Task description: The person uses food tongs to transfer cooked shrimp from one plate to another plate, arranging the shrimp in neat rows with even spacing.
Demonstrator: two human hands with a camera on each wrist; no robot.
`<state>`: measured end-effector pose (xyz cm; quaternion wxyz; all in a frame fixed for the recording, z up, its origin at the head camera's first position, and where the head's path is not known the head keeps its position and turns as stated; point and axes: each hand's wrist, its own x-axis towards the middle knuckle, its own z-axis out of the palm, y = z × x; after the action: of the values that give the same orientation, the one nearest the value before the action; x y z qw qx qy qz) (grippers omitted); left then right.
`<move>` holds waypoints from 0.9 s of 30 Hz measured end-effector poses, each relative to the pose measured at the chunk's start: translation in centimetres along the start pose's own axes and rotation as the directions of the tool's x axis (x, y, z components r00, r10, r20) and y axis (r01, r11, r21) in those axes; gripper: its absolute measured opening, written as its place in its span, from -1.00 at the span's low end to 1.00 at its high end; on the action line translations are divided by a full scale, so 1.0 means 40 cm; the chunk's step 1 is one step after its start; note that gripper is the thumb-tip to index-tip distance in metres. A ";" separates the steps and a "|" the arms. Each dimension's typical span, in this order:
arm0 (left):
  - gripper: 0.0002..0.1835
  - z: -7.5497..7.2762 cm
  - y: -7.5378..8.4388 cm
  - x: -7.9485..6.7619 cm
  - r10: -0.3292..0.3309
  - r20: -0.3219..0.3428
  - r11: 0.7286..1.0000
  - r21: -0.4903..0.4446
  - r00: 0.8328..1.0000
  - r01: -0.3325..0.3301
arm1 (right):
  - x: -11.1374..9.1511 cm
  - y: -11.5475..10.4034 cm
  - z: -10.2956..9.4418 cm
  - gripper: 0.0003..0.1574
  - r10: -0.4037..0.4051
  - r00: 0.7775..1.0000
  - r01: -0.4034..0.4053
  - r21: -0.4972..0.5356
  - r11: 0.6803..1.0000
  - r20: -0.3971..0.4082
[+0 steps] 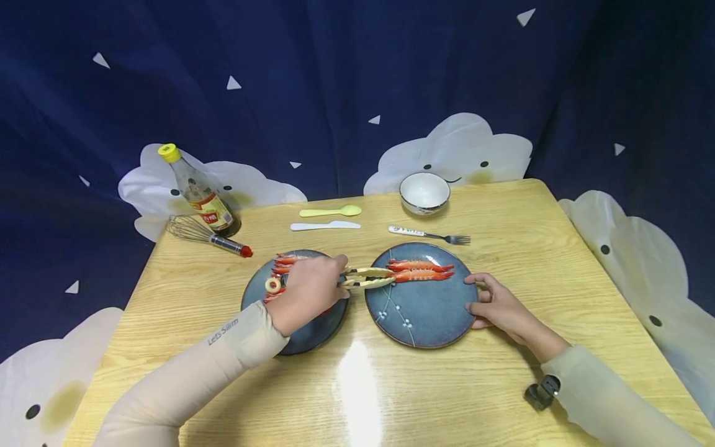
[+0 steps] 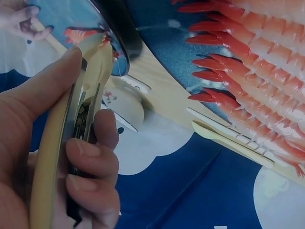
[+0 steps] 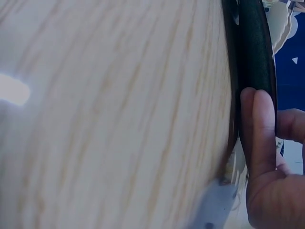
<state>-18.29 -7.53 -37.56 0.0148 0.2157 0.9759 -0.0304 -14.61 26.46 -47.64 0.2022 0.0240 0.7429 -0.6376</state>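
My left hand (image 1: 310, 287) reaches over the left blue plate (image 1: 313, 338) and grips cream-coloured tongs (image 1: 371, 272). Their tips are at the tail of a shrimp (image 1: 421, 275) on the right blue plate (image 1: 424, 316); a second shrimp lies just behind it. Whether the tips still squeeze the shrimp is hard to tell. Several red-orange shrimps (image 2: 257, 62) lie side by side on the left plate, partly hidden by my hand in the head view. At the right plate's right rim, my right hand (image 1: 497, 307) pinches the edge between thumb and fingers (image 3: 262, 129).
Behind the plates lie a yellow spoon (image 1: 332, 212), a white knife (image 1: 326, 226) and a fork (image 1: 430, 235). A white bowl (image 1: 424, 192) stands at the back. At the back left are a sauce bottle (image 1: 206, 202) with a yellow cap and a whisk (image 1: 209, 236).
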 end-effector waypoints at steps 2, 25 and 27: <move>-0.59 -0.001 0.001 0.003 0.005 0.001 1.000 -0.008 1.000 -0.005 | -0.001 0.000 0.000 -0.32 0.005 1.000 -0.005 0.003 1.000 -0.002; -0.51 -0.068 -0.043 -0.054 -0.058 -0.012 0.998 -0.015 0.998 0.058 | -0.001 -0.005 0.003 -0.32 0.014 1.000 -0.014 0.004 1.000 0.005; -0.52 -0.078 -0.062 -0.077 -0.067 -0.037 0.997 -0.027 0.997 0.066 | -0.001 -0.005 0.001 -0.32 0.013 1.000 -0.013 0.004 1.000 0.006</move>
<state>-16.59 -10.89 -34.18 -0.0022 0.1836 0.9829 -0.0143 -14.59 26.38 -47.45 0.2084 0.0276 0.7408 -0.6379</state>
